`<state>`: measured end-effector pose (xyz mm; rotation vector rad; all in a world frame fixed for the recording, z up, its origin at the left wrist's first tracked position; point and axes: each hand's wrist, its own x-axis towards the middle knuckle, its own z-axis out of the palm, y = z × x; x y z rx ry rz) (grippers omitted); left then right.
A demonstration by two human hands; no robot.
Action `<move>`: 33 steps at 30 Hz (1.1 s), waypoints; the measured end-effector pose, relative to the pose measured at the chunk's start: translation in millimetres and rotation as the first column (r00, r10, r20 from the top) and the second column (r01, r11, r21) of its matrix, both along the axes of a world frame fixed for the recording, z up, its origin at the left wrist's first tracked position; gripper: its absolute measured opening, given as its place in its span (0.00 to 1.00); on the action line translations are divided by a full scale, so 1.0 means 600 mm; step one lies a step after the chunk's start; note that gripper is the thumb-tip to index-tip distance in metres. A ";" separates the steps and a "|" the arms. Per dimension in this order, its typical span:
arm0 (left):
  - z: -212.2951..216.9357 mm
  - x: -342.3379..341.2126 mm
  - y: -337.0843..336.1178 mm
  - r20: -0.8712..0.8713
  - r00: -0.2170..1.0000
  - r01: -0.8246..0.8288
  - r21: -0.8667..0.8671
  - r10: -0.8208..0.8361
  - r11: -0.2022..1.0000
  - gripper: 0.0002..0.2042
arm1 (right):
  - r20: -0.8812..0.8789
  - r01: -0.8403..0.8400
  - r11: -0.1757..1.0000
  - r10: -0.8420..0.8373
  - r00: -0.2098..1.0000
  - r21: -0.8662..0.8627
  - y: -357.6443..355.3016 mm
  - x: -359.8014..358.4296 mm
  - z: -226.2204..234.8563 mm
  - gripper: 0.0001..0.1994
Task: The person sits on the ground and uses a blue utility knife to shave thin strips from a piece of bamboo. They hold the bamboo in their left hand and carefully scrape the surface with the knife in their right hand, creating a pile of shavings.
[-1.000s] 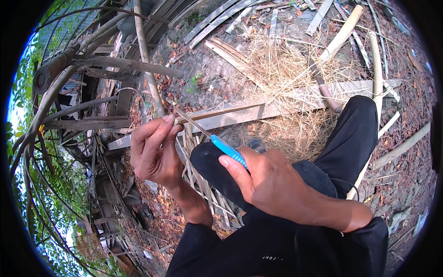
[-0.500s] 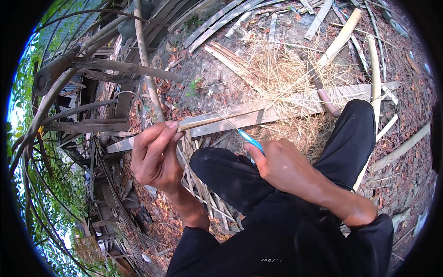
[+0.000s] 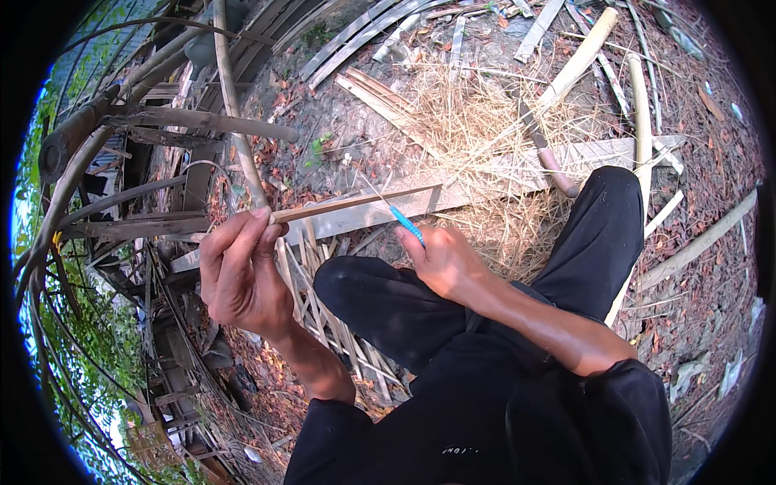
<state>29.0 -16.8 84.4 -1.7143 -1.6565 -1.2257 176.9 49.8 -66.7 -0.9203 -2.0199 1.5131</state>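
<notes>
left hand (image 3: 238, 275) pinches the bamboo strip (image 3: 356, 204) at its near-left end; right hand (image 3: 444, 259) closes around the blue-handled knife (image 3: 406, 225). keep the strip level and braced.

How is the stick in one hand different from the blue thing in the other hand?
The bamboo strip is brown; the blue-handled tool is bright blue. The strip is long, the tool short. The left hand pinches the strip's end; the right hand grips the tool, mostly hiding it. Both are thin and hand-held.
</notes>
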 end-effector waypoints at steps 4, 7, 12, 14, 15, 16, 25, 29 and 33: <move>-0.011 -0.003 0.006 0.044 0.998 0.037 0.010 -0.038 0.999 0.09 | 0.182 -0.058 0.994 0.039 0.982 0.096 0.043 0.001 -0.132 0.21; -0.011 0.000 0.017 0.040 0.999 -0.020 0.031 0.019 0.999 0.09 | 0.230 -0.080 0.996 0.086 0.969 -0.035 0.060 -0.004 -0.049 0.23; -0.002 0.007 0.032 0.019 0.999 -0.026 0.009 0.026 1.000 0.09 | 0.408 -0.056 0.997 0.072 0.910 -0.051 0.086 0.025 -0.253 0.27; -0.025 0.002 0.029 0.049 0.999 -0.020 -0.003 0.020 1.000 0.08 | 0.458 -0.008 0.984 0.091 0.884 -0.180 0.103 0.036 -0.269 0.26; -0.032 -0.004 0.031 0.065 0.997 -0.031 0.006 0.031 0.999 0.07 | 0.422 -0.001 0.991 0.057 0.905 -0.131 0.101 0.036 -0.263 0.26; -0.036 -0.009 0.034 0.079 0.996 -0.043 0.015 0.042 0.999 0.07 | 0.382 0.008 0.997 0.024 0.924 -0.082 0.103 0.035 -0.245 0.26; -0.070 -0.049 0.052 0.126 0.985 -0.119 0.036 0.114 0.992 0.06 | 0.349 -0.118 0.987 0.073 0.934 0.111 0.130 -0.051 -0.322 0.28; -0.075 -0.060 0.052 0.131 0.984 -0.126 0.020 0.122 0.992 0.06 | 0.576 0.021 0.991 0.059 0.816 -0.131 0.169 -0.024 -0.420 0.27; -0.084 -0.094 0.056 0.185 0.955 -0.242 0.029 0.232 0.970 0.06 | 0.585 -0.059 0.949 0.238 0.775 -0.309 0.195 -0.051 -0.332 0.27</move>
